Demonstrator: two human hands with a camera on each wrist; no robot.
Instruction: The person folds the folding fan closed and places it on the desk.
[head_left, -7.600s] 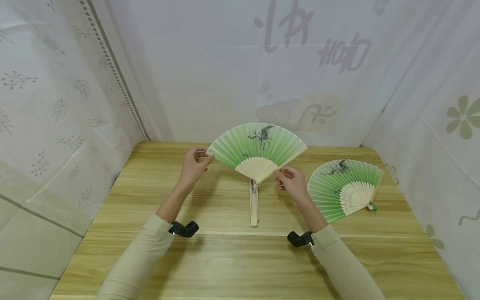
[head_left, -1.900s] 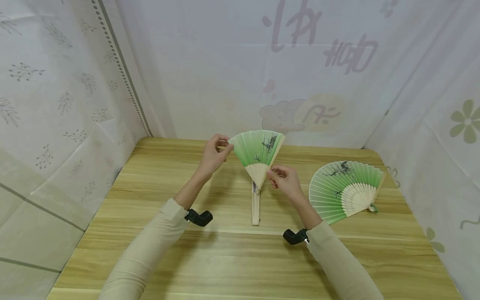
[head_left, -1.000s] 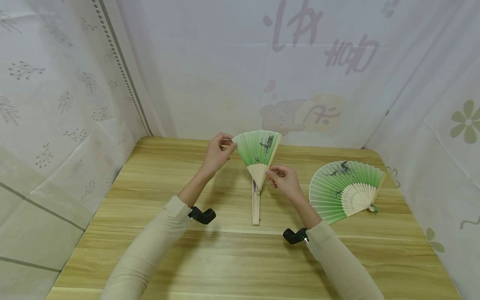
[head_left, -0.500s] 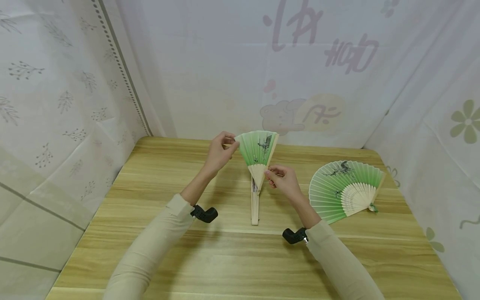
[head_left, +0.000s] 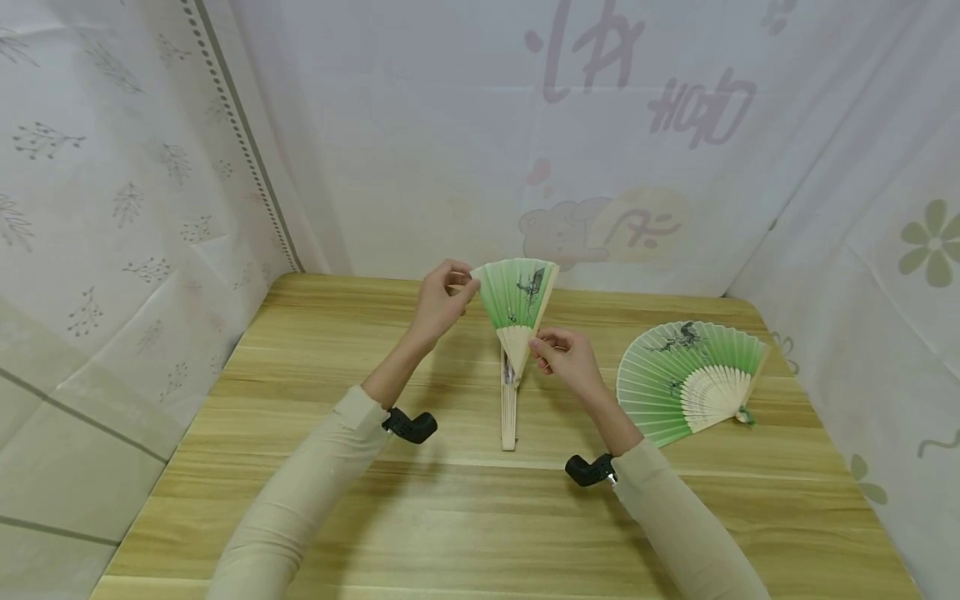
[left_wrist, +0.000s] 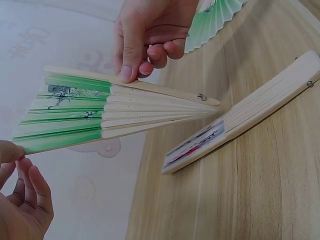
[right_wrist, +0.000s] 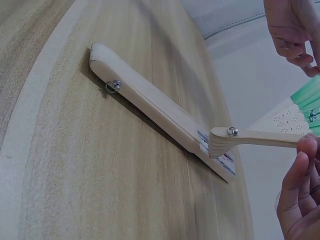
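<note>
A person works with both bare hands over a wood-grained counter; the task's thing, a green folding fan, is partly spread and is held up above the middle of the counter, toward its far edge; its pleated leaf carries a dark painted branch, and its pale ribs come together at a metal rivet.

The grip of the left hand is closed on the upper left corner of this fan, which thumb and finger pinch; the grip of the right hand is closed also, pinching the right outer rib at its lower part, with the thumb laid upon it.

Below the held fan lies a folded fan, its ribs pressed together and its picture strip, gray with some red, visible near its far end; the lower end of the held fan is near it, but I cannot tell if they touch.

To the right, beyond the right hand, a second green fan lies widely spread on the counter, with a green cord at its pivot; behind the counter hangs a pale printed cloth; both sleeves are beige, and a black wrist camera sits at each cuff.
</note>
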